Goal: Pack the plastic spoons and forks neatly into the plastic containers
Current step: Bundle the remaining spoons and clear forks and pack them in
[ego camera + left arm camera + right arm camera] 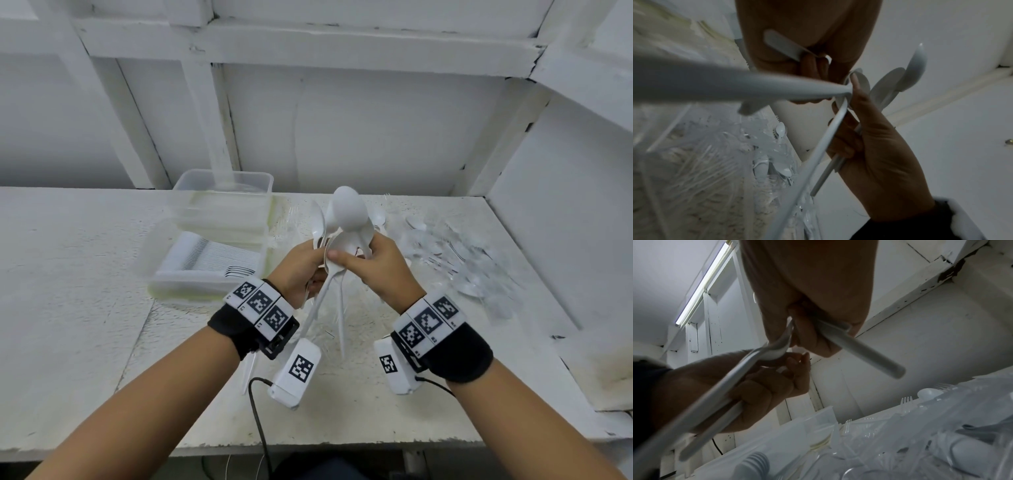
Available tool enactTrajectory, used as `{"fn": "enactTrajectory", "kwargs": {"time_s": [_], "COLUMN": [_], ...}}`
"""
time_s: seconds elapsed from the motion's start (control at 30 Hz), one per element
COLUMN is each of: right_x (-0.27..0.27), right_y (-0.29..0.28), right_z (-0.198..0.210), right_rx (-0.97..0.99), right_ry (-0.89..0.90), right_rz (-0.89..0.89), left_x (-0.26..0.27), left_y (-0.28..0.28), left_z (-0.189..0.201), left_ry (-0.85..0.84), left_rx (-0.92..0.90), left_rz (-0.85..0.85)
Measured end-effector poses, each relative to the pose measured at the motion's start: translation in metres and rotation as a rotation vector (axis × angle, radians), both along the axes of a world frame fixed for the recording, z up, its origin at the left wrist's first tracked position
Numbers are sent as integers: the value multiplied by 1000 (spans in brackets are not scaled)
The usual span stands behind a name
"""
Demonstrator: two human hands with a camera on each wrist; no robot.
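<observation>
My left hand and right hand both gripped white plastic spoons, mid-bundling; next, aligning them for the clear plastic container at ten o'clock.

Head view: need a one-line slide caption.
Both hands, left and right, grip a bundle of white plastic spoons above the table, beside a clear container already holding stacked cutlery.

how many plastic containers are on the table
2. An empty clear container stands at the back left of the table; a second container sits just in front of it, holding rows of forks. More may be hidden.
</observation>
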State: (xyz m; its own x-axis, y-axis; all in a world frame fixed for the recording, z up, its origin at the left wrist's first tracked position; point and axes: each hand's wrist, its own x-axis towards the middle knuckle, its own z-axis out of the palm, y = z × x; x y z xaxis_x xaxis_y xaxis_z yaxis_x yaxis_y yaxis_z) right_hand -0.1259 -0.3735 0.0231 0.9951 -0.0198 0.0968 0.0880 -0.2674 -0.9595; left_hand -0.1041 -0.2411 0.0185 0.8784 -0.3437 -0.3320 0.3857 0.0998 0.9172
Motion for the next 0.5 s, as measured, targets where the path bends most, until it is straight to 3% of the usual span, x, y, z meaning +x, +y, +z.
{"fn": "enactTrajectory", "kwargs": {"time_s": [0.33,0.5], "right_x": [-10,-8], "right_y": [-5,-21], "right_z": [-2,11], "right_rx": [-179,-189], "right_ry": [32,-1], "right_rz": [90,-1], "left_x": [-6,-8], "left_y": [4,8], "left_z": [-3,-2], "left_ry": [-103,-152], "left_rx": [193,326], "left_rz": [-41,-59]}}
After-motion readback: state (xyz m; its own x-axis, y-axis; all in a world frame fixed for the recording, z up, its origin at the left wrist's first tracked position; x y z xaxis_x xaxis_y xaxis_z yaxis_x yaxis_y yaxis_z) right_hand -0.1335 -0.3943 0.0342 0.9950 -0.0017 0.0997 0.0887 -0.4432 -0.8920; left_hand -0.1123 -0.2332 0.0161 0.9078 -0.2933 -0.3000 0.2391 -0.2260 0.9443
